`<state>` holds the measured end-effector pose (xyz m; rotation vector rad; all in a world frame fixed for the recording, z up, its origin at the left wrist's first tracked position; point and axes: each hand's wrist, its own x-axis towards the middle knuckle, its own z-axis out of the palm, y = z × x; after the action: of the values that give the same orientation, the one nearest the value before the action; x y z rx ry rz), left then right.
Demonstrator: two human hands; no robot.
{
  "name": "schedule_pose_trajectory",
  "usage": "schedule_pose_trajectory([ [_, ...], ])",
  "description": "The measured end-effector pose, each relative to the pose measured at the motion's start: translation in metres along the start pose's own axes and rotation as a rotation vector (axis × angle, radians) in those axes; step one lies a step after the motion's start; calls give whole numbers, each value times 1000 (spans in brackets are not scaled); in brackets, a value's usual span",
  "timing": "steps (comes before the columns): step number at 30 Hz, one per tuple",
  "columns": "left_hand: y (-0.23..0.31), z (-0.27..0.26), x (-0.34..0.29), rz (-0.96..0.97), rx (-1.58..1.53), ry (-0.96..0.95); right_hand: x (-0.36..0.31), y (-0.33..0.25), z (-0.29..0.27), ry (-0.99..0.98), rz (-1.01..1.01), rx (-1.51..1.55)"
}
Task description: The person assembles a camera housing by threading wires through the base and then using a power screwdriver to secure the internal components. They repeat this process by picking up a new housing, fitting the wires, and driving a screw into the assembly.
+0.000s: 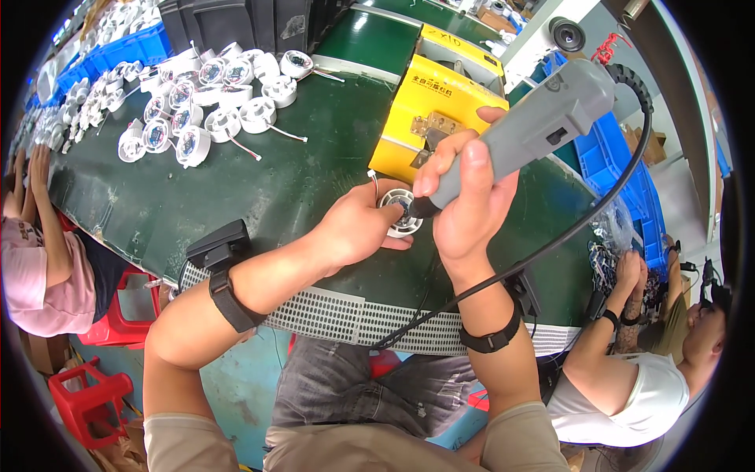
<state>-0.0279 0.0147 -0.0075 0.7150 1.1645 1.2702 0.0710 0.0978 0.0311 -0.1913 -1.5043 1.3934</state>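
Note:
My left hand [354, 224] grips a round white plastic housing [405, 230] with a circuit board inside, and a short wire with a white plug rises beside the fingers. Wrapped around a grey electric screwdriver [515, 130] is my right hand [476, 197]. Its black tip points down and left into the housing; whether it touches a screw is hidden. Just beyond my hands stands a yellow screw-feeder machine [421, 106] with a metal mechanism on its front. The screwdriver's black cable loops from its top end down past my right forearm.
Several similar white housings [189, 118] with boards and wires lie at the far left on the green table [259, 200]. Behind them are a black crate [236, 23] and a blue bin [149, 47]. Blue trays [629, 173] stand at right. One person sits at each side.

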Motion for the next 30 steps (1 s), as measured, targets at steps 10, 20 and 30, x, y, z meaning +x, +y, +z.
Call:
schedule_pose_trajectory([
  [10,-4,1,0,33,-31,76,-3,4,4,-56,-5,-28],
  [20,-8,-8,2,51,4,102,-14,30,5,8,-186,-396],
  [30,-5,-78,14,863,1077,497,-20,31,2,97,-161,-386],
])
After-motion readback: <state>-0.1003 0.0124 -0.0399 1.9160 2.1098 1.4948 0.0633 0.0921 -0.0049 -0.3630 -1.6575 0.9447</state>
